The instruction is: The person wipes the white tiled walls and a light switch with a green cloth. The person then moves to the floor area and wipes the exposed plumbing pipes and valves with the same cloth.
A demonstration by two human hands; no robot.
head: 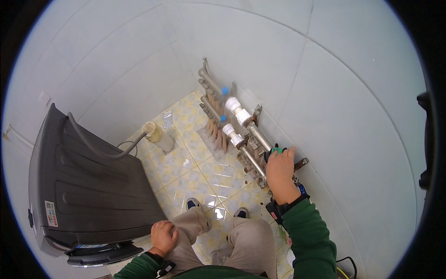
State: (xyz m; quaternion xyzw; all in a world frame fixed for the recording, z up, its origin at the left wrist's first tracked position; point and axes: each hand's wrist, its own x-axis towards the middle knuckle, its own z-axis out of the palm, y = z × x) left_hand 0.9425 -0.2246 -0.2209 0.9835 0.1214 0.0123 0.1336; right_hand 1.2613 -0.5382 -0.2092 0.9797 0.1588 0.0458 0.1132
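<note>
My right hand (281, 171) is closed around a green and black tool, mostly hidden by the fingers, at the upper metal manifold pipe (260, 136) near the wall. Just in front of it runs the lower manifold pipe (253, 161), wet and rusty at its fittings. White plastic valve fittings (238, 111) join the upper pipe; a second white fitting (233, 135) joins the lower one. Blue caps (225, 91) mark the farther manifold sections. My left hand (164, 237) rests on my left thigh, beside the washing machine, and holds nothing that I can see.
A grey washing machine (101, 174) stands at the left. Its grey drain hose (104, 153) runs into a tape-wrapped floor pipe (158, 137). Rusty wall brackets (301, 163) support the manifold. Pinkish pipes (218, 137) enter the tiled floor. Bits of debris lie near the manifold.
</note>
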